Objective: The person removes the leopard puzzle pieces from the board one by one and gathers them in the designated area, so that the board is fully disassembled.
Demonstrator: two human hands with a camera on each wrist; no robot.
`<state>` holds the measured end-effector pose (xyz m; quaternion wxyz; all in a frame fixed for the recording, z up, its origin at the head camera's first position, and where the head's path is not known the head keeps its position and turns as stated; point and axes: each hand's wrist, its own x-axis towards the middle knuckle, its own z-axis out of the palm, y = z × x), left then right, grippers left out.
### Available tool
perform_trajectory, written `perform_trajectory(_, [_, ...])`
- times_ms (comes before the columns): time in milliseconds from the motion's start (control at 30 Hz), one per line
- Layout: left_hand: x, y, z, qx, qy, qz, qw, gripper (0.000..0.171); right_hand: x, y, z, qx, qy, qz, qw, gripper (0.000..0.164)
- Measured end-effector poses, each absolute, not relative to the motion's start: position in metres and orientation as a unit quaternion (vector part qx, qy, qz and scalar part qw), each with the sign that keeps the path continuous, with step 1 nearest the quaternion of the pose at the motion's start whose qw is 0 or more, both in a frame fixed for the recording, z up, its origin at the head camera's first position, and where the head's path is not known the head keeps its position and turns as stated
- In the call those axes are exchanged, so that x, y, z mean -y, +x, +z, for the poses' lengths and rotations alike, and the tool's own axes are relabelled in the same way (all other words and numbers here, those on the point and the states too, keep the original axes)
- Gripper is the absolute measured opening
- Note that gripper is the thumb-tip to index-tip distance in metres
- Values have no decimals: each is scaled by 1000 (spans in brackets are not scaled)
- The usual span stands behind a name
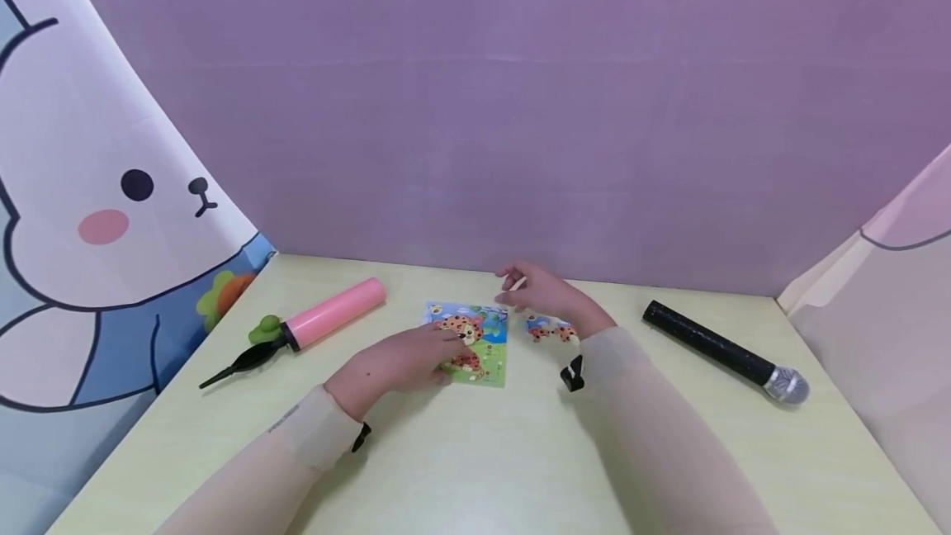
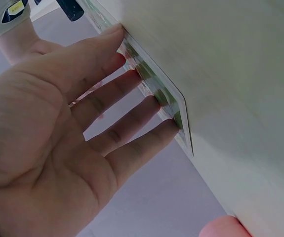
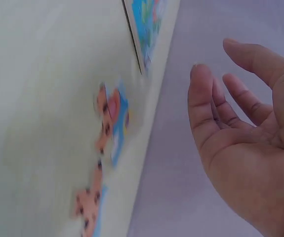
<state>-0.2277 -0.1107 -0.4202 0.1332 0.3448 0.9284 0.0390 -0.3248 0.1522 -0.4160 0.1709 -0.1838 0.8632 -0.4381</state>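
Note:
A square picture puzzle point(image 1: 490, 366) with a spotted leopard on green and blue lies flat on the table. My left hand point(image 1: 416, 360) rests its fingertips on the puzzle's left part, covering some of the picture. In the left wrist view those fingers are nearly straight and spread along the board point(image 2: 169, 101). Above the puzzle's far right corner hovers my right hand point(image 1: 542, 291), its fingers loosely bent. The right wrist view shows nothing between its thumb and fingers. Two loose puzzle pieces point(image 3: 104, 118), orange-spotted and blue, lie beside the board, below the right hand.
On the left lies a pink hand pump point(image 1: 338, 314) with a black nozzle, a small green object point(image 1: 265, 329) close beside it. To the right is a black microphone point(image 1: 709, 345) with a silver head. A purple backdrop point(image 1: 475, 122) rises behind the table point(image 1: 461, 461).

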Motion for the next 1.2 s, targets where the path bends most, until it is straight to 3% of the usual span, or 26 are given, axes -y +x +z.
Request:
perform_trajectory(333, [105,-225,-420,-932,332,31,143,62,-136,-323,-432,-886,-208,-369,188,55])
perform_trajectory(700, [99,-224,-421,-937,327,0,125,55,-134,-325,-437,-889,-220,-336,219,45])
perform_trajectory(1200, [98,-224,-420,-939,320,-7,127,54,-129,-326,-433,-898,-235,-295,226,45])
